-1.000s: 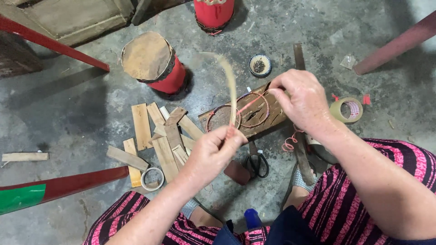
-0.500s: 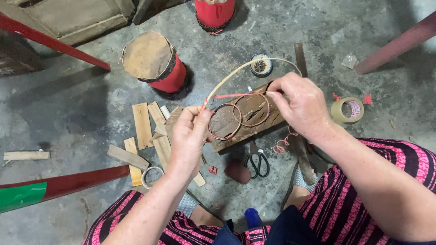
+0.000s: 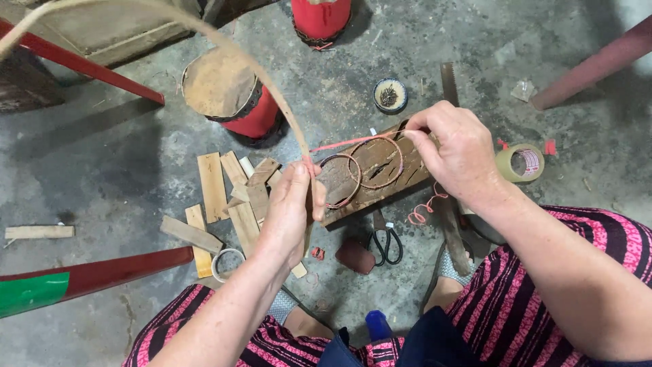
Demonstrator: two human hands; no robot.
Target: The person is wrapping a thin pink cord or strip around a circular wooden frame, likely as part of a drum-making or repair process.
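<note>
The left hand (image 3: 288,214) has swung the long bamboo strip (image 3: 268,81) up and away to the far left; half a second ago it arched over to the right hand (image 3: 458,153). Now a red cord (image 3: 343,143) runs taut between them, so the binding is being drawn tight. Both hands pinch: left on strip and cord, right on the cord's end above the wooden block (image 3: 380,178). The strip's far tip is cut off, and the right fingertips hide the knot.

A single head-worn camera looks steeply down from the seated person's own viewpoint, close above both hands at frame centre. The person's lap fills the bottom edge; the concrete floor (image 3: 102,156) stretches away toward the top. No second view exists.
</note>
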